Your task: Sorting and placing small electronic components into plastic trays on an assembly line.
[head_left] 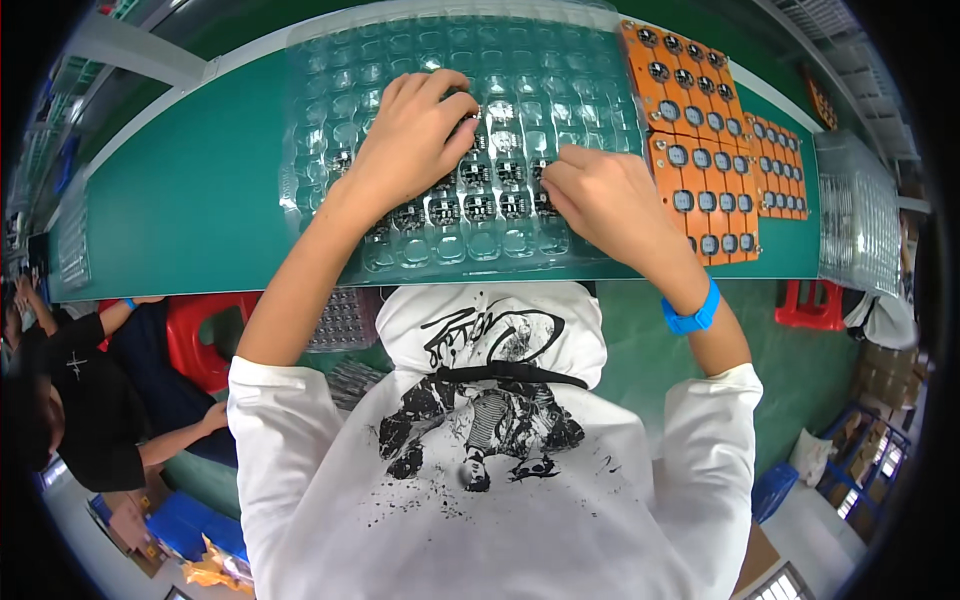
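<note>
A clear plastic blister tray [330, 112] with rows of rounded pockets lies on the green table in front of me. Small black-and-silver circuit boards [480, 207] sit in several of its nearer pockets. My left hand [420, 135] is over the tray's middle, fingers curled down and thumb close to the index finger; what lies between their tips, if anything, is hidden. To its right, my right hand [605, 200] has thumb and fingers pinched at a small circuit board [545, 200] in a pocket near the tray's right side.
Orange panels [690, 125] holding round, dark-faced parts lie right of the tray, one overlapping its edge. A smaller orange panel [780, 170] is beyond them. Stacked clear trays [858, 210] stand at the table's right end. Another person [95, 400] sits at the left by a red stool [195, 345].
</note>
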Available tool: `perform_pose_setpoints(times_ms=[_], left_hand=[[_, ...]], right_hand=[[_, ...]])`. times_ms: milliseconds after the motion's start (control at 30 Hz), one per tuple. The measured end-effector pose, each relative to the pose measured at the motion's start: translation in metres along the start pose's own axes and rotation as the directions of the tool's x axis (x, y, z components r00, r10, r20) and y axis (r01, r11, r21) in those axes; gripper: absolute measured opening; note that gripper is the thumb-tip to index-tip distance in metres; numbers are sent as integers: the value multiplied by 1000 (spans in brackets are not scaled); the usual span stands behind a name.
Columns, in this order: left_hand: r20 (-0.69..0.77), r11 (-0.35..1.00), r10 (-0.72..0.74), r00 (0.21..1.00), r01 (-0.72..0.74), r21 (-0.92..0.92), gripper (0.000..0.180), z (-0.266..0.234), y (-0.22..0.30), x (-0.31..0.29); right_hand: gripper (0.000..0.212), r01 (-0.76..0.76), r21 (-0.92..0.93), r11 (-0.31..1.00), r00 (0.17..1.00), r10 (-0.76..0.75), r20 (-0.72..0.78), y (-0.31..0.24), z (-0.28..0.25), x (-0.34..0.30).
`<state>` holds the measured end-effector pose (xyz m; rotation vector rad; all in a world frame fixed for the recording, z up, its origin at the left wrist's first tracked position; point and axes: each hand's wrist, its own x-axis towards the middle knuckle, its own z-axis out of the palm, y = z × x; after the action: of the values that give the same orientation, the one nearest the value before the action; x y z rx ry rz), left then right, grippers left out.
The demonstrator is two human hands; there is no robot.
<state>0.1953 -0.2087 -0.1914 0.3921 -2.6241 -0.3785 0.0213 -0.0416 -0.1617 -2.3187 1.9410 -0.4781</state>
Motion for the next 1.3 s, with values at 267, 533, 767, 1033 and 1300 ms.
perform_pose_setpoints(times_ms=[267,533,767,1033,1300], left_hand=[[16,1000,-10,1000,10,-9,16,0,0,1],[-22,1000,-2,1000,1,-7,14,-1,3,3],[11,999,-44,999,44,6,15,-2,6,2],[21,999,-34,999,34,-3,14,0,7,5],[30,999,-46,998,46,8,15,-1,4,1]], right_hand=[[10,129,-47,991,988,-132,-78,-15,-3,-19],[9,136,-129,982,988,-126,85,-21,3,-14],[11,95,-28,995,981,-98,-167,7,-45,-24],[12,-21,-374,927,958,-89,-274,137,-52,-41],[16,-34,-432,901,995,-11,-100,134,-46,-36]])
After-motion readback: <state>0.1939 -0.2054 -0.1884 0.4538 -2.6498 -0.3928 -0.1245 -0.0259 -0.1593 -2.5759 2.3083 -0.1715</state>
